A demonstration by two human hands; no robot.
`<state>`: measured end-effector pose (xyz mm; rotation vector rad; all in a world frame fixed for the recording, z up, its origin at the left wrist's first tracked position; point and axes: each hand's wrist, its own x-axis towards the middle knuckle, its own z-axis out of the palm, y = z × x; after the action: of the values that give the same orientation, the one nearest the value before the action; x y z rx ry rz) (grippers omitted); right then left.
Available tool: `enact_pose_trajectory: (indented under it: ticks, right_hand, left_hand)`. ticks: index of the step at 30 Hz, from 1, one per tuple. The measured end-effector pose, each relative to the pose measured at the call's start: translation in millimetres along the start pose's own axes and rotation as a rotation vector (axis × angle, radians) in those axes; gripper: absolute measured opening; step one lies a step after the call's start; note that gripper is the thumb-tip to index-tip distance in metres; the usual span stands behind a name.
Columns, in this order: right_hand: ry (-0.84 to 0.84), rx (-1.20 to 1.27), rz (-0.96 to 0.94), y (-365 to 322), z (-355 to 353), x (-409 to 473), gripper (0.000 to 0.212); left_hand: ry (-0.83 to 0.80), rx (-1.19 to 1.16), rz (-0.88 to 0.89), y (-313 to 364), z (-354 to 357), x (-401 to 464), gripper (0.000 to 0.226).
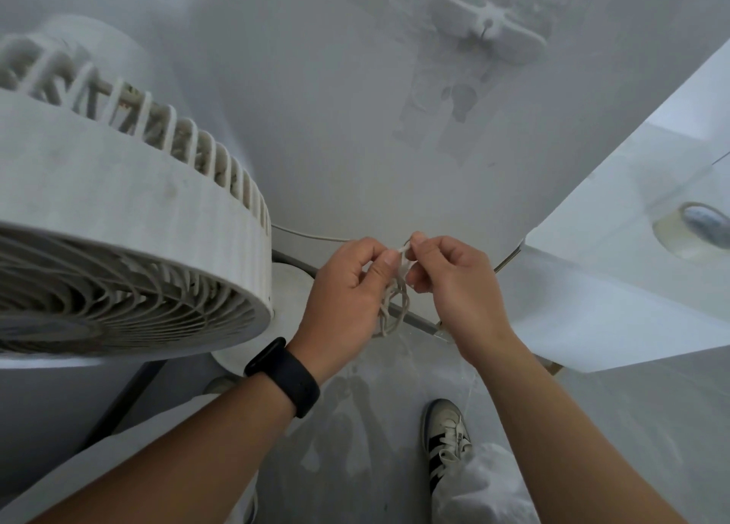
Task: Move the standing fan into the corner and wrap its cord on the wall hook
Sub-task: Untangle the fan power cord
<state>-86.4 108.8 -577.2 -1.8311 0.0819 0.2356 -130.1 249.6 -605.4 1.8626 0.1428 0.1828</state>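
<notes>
Writing and labels: no readable brand, label or lettering on the fan, the cord, the wristband or the shoe; the shoe shows only dark side stripes.
Standing fan (118, 255): white, round grille head filling the left of the view, tilted face-down toward the camera; its round base (253, 349) sits on the floor just beside the wall, partly hidden under the head.
Cord (391, 306): pale, bundled into several loose loops that hang between the two hands; one strand runs from the hands leftward along the wall behind the fan head.
Left hand (347, 298): grip closed round the cord, thumb and curled fingers pinching the top of the bundle; a black wristband (284, 377) on the wrist.
Right hand (454, 282): grip closed on the same bundle, fingertips pinching a strand at its top, touching the left hand's fingertips.
Wall hook (488, 25): white fitting with a small peg at its centre, high on the wall, well above the hands; nothing hangs on it.
Wall (335, 128): white, scuffed and stained below the hook.
Tabletop (616, 247): white, at the right, its corner near the right hand; a roll of clear tape (691, 233) lies on it.
Floor (375, 425): grey, marked; a dark strip runs along the foot of the wall behind the cord.
Shoe (448, 440): pale with dark stripes and white laces, below the right forearm, under a white trouser leg.
Obstruction: the fan head hides most of its own stand; the hands hide the top of the cord bundle.
</notes>
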Motion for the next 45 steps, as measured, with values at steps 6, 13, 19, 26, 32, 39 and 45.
enact_pose_trajectory:
  ticks: [6, 13, 19, 26, 32, 39, 45]
  right_hand:
    - [0.119, 0.054, 0.036, 5, -2, 6, 0.027]
    - [0.115, 0.094, 0.004, 3, -2, 4, 0.029]
    - [-0.025, 0.024, -0.056, -2, -2, 0, 0.019]
    - [-0.047, 0.077, 0.044, 0, -6, 5, 0.022]
    - [0.026, -0.006, 0.084, 9, -5, 10, 0.026]
    - [-0.091, -0.257, -0.142, 10, -8, 8, 0.018]
    - [0.051, -0.024, -0.042, 6, -8, 10, 0.022]
  left_hand:
    - [-0.012, -0.088, -0.023, 5, -1, -1, 0.017]
    - [-0.006, -0.065, -0.136, 7, -4, 0, 0.018]
    - [-0.034, 0.017, -0.058, 9, -3, -3, 0.046]
    - [0.000, -0.146, -0.049, 8, -2, 3, 0.038]
    - [0.019, -0.190, -0.085, 7, -4, 2, 0.030]
    - [-0.125, -0.059, -0.159, 4, -3, 1, 0.035]
    - [-0.073, -0.096, -0.058, 6, 0, 1, 0.033]
